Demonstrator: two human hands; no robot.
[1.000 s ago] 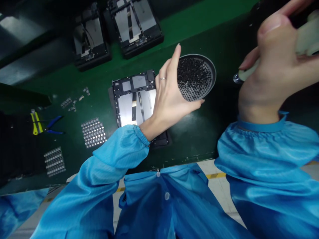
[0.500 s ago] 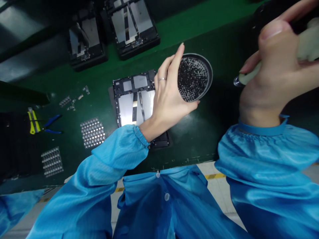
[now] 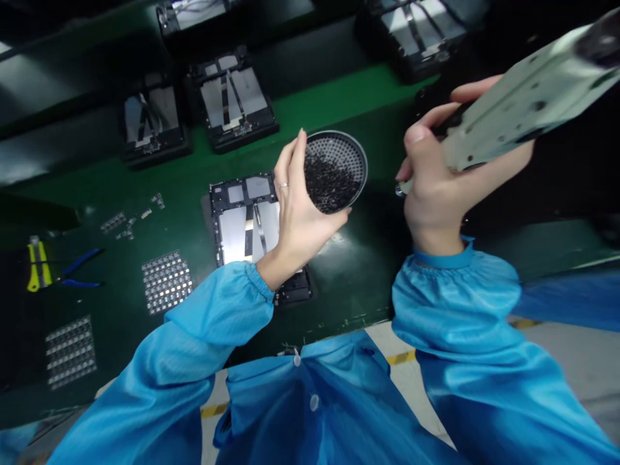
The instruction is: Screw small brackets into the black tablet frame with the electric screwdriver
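At frame centre the left hand [image 3: 298,219] clasps the round screw dish [image 3: 335,171] by its left rim, tilted, while the right hand [image 3: 436,194], just right of it, grips a pale electric screwdriver [image 3: 518,110] whose body slants to the upper right.

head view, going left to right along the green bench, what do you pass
yellow-handled tool → blue-handled pliers → sheet of small metal parts → opened tablet → left hand → round screw tray → right hand → electric screwdriver
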